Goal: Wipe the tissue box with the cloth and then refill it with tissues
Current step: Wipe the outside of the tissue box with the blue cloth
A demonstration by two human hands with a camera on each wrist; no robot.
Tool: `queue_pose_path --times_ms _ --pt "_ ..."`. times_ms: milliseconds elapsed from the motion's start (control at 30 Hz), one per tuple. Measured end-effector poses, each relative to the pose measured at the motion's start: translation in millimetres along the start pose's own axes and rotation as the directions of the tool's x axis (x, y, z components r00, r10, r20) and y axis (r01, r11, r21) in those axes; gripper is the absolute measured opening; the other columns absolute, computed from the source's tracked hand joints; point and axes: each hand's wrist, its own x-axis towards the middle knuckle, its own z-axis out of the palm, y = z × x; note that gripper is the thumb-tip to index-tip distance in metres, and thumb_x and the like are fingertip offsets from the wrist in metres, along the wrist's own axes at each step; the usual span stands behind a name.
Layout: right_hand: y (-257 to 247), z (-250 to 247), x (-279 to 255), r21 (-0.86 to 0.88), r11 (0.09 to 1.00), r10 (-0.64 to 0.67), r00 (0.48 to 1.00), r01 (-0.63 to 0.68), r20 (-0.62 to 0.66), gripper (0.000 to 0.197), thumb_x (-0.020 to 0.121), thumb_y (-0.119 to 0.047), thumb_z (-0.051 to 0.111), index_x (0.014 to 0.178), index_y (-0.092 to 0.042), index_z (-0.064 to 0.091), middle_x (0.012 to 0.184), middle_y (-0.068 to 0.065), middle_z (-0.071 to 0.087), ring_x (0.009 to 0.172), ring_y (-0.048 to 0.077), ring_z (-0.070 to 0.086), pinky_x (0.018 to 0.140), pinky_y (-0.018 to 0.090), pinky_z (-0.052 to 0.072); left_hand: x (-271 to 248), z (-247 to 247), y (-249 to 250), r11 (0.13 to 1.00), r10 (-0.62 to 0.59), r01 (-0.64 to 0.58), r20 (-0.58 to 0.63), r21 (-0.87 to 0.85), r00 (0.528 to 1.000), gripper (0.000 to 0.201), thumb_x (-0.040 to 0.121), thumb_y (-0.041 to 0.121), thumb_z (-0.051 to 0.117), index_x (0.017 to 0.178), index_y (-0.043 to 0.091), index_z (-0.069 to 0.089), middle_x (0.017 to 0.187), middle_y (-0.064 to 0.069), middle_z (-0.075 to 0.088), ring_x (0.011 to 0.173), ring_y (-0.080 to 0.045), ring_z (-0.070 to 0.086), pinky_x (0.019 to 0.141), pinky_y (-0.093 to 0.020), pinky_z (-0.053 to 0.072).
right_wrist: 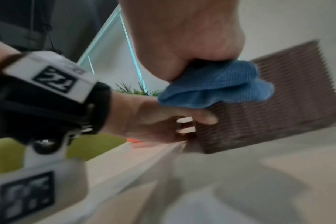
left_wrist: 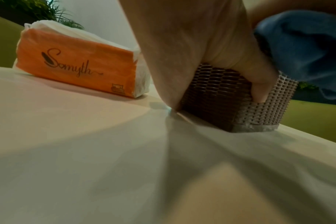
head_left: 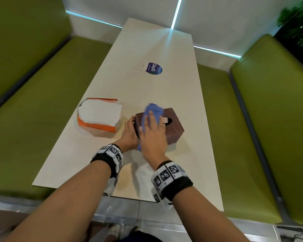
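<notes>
Right, head view: brown woven tissue box (head_left: 171,127) sits on the pale desk (head_left: 147,49), about 5 o'clock of desk centre, its top slot showing a strip of tissue. Left hand (head_left: 129,133) curls round the box's left side, at 9 o'clock of the box. Right hand (head_left: 153,135) lies over the box top with fingers stretched forward, pressing a blue cloth (head_left: 153,110) onto the top; cloth bunches out past the fingertips at 12 o'clock and a bit hangs below the palm. Orange tissue pack (head_left: 100,117), wrapper torn open with white tissues exposed, lies at 9 o'clock of the box, near but apart. Round dark-blue sticker (head_left: 153,68) on the desk at 12 o'clock, well apart. Green benches (head_left: 33,102) run along both long sides.

Left wrist view: left hand (left_wrist: 201,37) grips the box (left_wrist: 220,97), thumb down its near face. Cloth (left_wrist: 305,50) at 2 o'clock on the box top. Tissue pack (left_wrist: 77,65) at 10 o'clock.

Right wrist view, blurry: right hand (right_wrist: 182,37) bears on the cloth (right_wrist: 217,84) against the box's (right_wrist: 278,106) upper edge; finger curl cannot be told here. Left hand (right_wrist: 159,121) holds the box side at 9 o'clock.
</notes>
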Motion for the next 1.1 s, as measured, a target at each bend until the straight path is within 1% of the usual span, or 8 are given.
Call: queue_pose_path --times_ms 233,333,600,667,767,833,933,1100 --pt "63 -8 19 0.217 0.926 0.307 0.951 -0.308 0.04 0.059 0.101 -0.031 0.039 0.153 -0.02 0.015 0.162 0.013 0.007 0.144 0.039 0.022 0.113 0.05 0.029 1 -6 -5 1.0 -0.019 0.017 0.055 0.024 0.998 0.134 0.028 0.04 0.091 0.136 0.048 0.011 0.137 0.002 0.026 0.133 -0.024 0.038 0.106 -0.05 0.044" --pt "77 -9 24 0.438 0.747 0.519 0.85 -0.5 0.084 0.047 0.104 -0.031 0.035 0.148 -0.018 0.027 0.137 0.017 0.045 0.105 0.034 0.061 0.067 0.028 0.043 -1 -7 -3 1.0 -0.007 0.006 0.065 0.016 0.998 0.133 0.029 0.04 0.092 0.134 0.05 0.012 0.137 0.006 0.025 0.134 -0.024 0.036 0.106 -0.051 0.043" --pt "109 -14 31 0.18 0.891 0.411 0.909 -0.416 0.067 0.032 0.098 -0.023 0.044 0.126 -0.008 0.05 0.119 0.016 0.057 0.104 0.035 0.06 0.079 0.037 0.047 -8 -5 5 1.0 -0.023 0.023 0.071 0.0 0.997 0.141 0.029 0.04 0.092 0.142 0.041 0.008 0.139 0.004 0.025 0.136 -0.021 0.033 0.111 -0.048 0.038" --pt "116 -17 30 0.456 0.725 0.517 0.845 -0.516 0.136 0.035 0.102 -0.022 0.033 0.118 -0.006 0.058 0.118 0.018 0.061 0.105 0.036 0.059 0.083 0.036 0.045 -10 -7 5 0.999 -0.036 0.038 0.087 -0.017 0.996 0.14 0.028 0.041 0.094 0.139 0.045 0.008 0.141 0.003 0.026 0.136 -0.02 0.034 0.111 -0.048 0.039" --pt "131 -8 23 0.85 0.03 0.608 0.685 -0.525 0.402 0.041 0.103 -0.031 0.032 0.107 -0.002 0.06 0.123 0.015 0.06 0.103 0.032 0.056 0.088 0.037 0.045 -13 -16 10 0.986 -0.078 0.093 0.112 -0.137 0.991 0.14 0.027 0.042 0.098 0.141 0.041 0.016 0.143 0.001 0.032 0.135 -0.018 0.038 0.109 -0.046 0.042" --pt "137 2 13 0.863 -0.325 0.521 0.689 -0.387 0.505 0.043 0.103 -0.039 0.034 0.116 -0.004 0.056 0.126 0.009 0.055 0.104 0.027 0.057 0.088 0.038 0.047 -15 -22 16 0.956 -0.098 0.13 0.134 -0.262 0.986 0.137 0.032 0.035 0.098 0.145 0.028 0.021 0.143 0.0 0.038 0.131 -0.017 0.044 0.107 -0.043 0.045" --pt "132 11 0 0.864 -0.269 0.476 0.72 -0.426 0.504 0.057 0.098 -0.05 0.039 0.129 -0.003 0.051 0.105 0.006 0.062 0.087 0.019 0.066 0.088 0.041 0.05 -22 -25 30 0.897 -0.14 0.208 0.195 -0.39 0.971 0.126 0.041 0.03 0.095 0.146 0.018 0.027 0.14 -0.002 0.046 0.124 -0.018 0.052 0.101 -0.041 0.05" --pt "127 -8 10 0.877 -0.179 0.43 0.766 -0.446 0.477 0.027 0.101 -0.038 0.042 0.093 -0.027 0.065 0.051 -0.004 0.061 0.038 0.004 0.058 0.053 0.019 0.051 -28 -31 53 0.874 -0.191 0.29 0.273 -0.389 0.943 0.1 0.083 0.035 0.074 0.154 0.032 0.005 0.124 0.007 0.054 0.111 -0.013 0.057 0.103 -0.04 0.046"
